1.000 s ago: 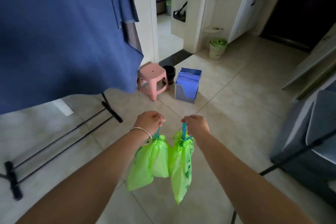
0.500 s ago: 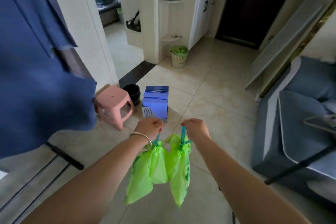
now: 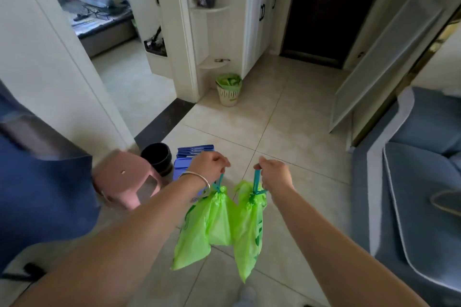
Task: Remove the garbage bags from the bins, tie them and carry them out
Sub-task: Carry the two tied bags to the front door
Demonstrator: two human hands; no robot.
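Two tied bags, left bag (image 3: pixel 199 227) clenched by left hand (image 3: pixel 208 166), right bag (image 3: pixel 249 229) by right hand (image 3: pixel 275 173); drawstrings best kept tight, dark door (image 3: pixel 331 7) at 12 o'clock aimed for.

A pink stool (image 3: pixel 124 182) stands on the tiled floor (image 3: pixel 287 137), next to a black pot (image 3: pixel 157 157) and a blue box (image 3: pixel 184 164). A blue sofa (image 3: pixel 419 177) is on the right. A dark door (image 3: pixel 331 7) is far ahead, beside a white cupboard (image 3: pixel 257 17).
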